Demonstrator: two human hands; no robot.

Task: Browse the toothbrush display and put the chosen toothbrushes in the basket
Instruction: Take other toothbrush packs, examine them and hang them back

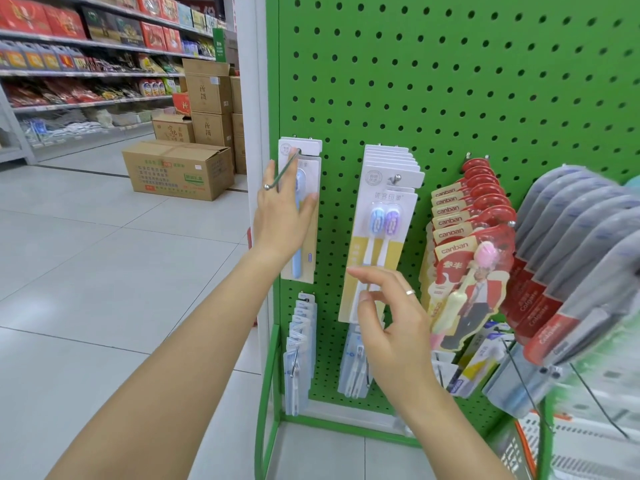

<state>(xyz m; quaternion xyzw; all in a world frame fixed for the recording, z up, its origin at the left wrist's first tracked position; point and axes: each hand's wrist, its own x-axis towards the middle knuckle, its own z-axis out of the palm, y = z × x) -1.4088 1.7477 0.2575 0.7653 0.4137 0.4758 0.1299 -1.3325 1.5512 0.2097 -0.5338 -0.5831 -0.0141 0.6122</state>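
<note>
1. The blue pack [300, 216] hangs at the far left of the pegboard [450, 81], threaded on a long hook [282, 171] that juts out toward the viewer; it should be light, a thin card with a clear blister over the brush; stiff enough to keep flat, yet easy to crease or tear at the hang hole.
2. The safest hold, I judge, is by the card's side edges, high up, so the hole slides straight along the hook to its ball tip; pulling low down would likely cock the card and jam it.
3. The left hand [282, 223] lies flat against this pack with fingers straight and spread, thumb to the right; it presses or steadies and does not pinch.
4. The right hand [391, 320] hovers in front of the lower part of the twin pack [379, 237], fingers loosely curled, thumb and forefinger apart; it holds nothing; whether a fingertip touches the card I cannot tell.
5. Looks: the blue pack carries one pale blue brush on a white and tan card; the twin pack, to its right, shows a blue and a purple head side by side over a yellow band, several cards stacked behind.
6. Further right hang red packs [464, 237], then grey packs [571, 271], blurred; an orange basket [519, 445] shows near, at the lower right corner, partly hidden.
</note>
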